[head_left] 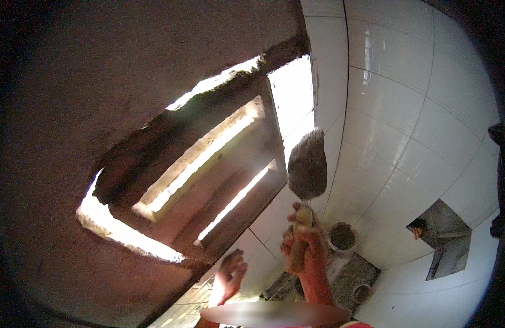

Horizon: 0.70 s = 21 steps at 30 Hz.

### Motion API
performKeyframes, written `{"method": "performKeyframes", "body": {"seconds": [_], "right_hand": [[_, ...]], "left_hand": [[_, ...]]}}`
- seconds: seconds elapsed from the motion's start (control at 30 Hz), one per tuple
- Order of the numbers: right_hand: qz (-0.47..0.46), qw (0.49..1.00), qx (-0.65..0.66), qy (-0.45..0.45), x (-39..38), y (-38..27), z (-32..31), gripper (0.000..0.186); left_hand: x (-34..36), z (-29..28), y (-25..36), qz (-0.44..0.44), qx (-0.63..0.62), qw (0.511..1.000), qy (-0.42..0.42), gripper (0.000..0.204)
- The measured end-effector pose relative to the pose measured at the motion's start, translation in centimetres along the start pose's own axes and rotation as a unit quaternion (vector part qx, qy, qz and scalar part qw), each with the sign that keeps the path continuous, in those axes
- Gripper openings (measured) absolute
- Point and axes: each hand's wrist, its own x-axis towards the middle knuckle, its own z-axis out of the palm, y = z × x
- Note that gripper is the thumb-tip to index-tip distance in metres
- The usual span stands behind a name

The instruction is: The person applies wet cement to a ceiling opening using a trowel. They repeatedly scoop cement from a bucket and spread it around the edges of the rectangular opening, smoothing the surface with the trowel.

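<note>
My right hand (306,243) is wrapped round the light handle of a trowel (308,167). The trowel's dark, rounded blade points up, in front of the white tiled wall beside the window opening. Lower and to the left, my left hand (229,276) is raised with its fingers curled. A dark patch shows at its fingertips, too small and blurred to name. Left of both hands is a rough brown wall (61,136) with a slanted window opening, crossed by slats (200,158) with bright light between them. Neither hand touches the wall.
White tiles (389,109) cover the wall on the right, with a dark angular cut-out (446,240) low in it. Below my right hand stand a bucket (342,236) with grey contents and a smaller round container (362,294). A blurred oval hides part of the lower edge.
</note>
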Motion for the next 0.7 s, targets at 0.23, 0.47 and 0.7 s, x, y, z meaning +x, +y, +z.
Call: {"method": "performKeyframes", "body": {"seconds": [0.23,0.47,0.7], "right_hand": [[-0.119,0.989,-0.009,-0.086,2.3,-1.4,9.8,0.042],[-0.122,0.985,0.078,-0.095,2.7,-1.3,17.4,0.022],[-0.142,0.964,0.158,-0.160,3.2,-0.3,22.6,0.012]], "left_hand": [[-0.6,-4.8,4.9,0.022,0.020,1.000,-0.004,0.049],[-1.6,-7.9,4.4,0.100,-0.055,0.992,-0.046,0.043],[-2.5,-10.3,6.1,0.108,0.014,0.990,-0.093,0.048]]}}
